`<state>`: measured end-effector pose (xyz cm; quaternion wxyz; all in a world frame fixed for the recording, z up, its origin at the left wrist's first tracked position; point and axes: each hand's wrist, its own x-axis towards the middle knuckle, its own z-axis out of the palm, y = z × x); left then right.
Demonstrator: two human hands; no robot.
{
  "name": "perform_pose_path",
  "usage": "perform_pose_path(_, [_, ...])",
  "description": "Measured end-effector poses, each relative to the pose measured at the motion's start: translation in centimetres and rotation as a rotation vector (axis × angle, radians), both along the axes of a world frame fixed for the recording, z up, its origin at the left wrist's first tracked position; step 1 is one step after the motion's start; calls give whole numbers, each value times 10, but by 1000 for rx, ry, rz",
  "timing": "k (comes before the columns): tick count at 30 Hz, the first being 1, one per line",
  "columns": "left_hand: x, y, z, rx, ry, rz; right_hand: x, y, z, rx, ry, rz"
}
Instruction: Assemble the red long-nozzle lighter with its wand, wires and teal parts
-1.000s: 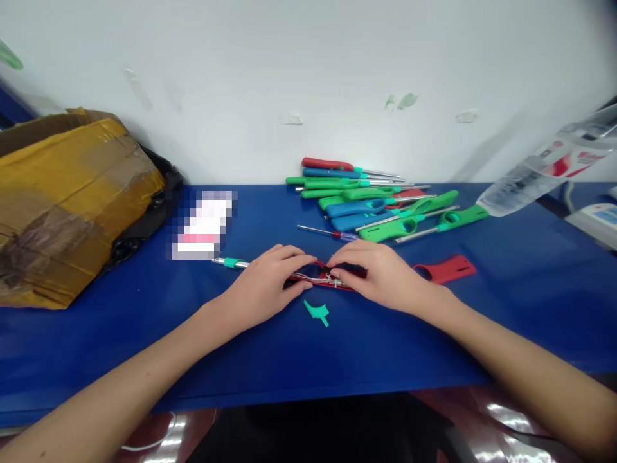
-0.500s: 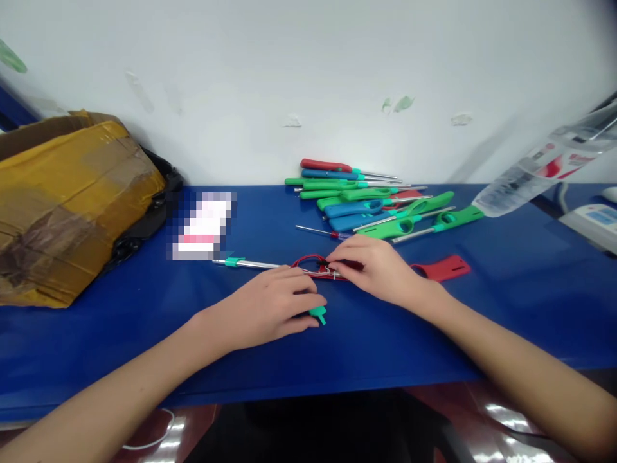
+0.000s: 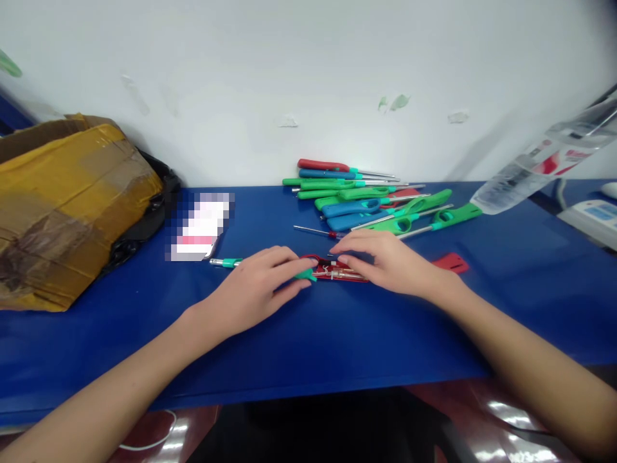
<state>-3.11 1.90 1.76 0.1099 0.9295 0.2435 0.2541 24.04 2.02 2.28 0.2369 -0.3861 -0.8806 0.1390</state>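
Note:
A red long-nosed lighter (image 3: 344,276) lies opened up, its inner wires and clear-and-metal parts showing. Its metal tube with a green collar (image 3: 229,263) sticks out past my left hand (image 3: 265,280). Between the thumb and index finger of that hand is a small green trigger (image 3: 304,275), held at the left end of the opened handle. My right hand (image 3: 385,260) hovers over the handle's right part, thumb and index finger a little apart. The other red handle half (image 3: 452,262) is partly hidden behind my right wrist. Beyond my fingers lies a thin screwdriver (image 3: 313,231).
Several green, blue and red lighters (image 3: 357,206) are heaped against the wall. A phone (image 3: 202,225) with a blurred-out screen lies left of them. At far left stands a taped carton (image 3: 72,212) beside a black bag. A water bottle (image 3: 535,164) and a white device (image 3: 592,218) are at right.
My left hand has brought the green trigger up from the tabletop to the opened lighter. My right fingers have lifted off the inner parts and spread slightly.

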Motion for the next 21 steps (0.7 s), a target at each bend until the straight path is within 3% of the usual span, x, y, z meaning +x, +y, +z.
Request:
perform_pose_path(8, [3,15,-4,-115,-148,124,-8,-3,-3,16,-17,4])
perform_pose_path(16, [12,19,-12,8,-156,164,-24,-2,-13,165,169,-68])
perform_pose_path(21, [16,20,-13,-2,-167,128,-29,3,-16,211,194,-78])
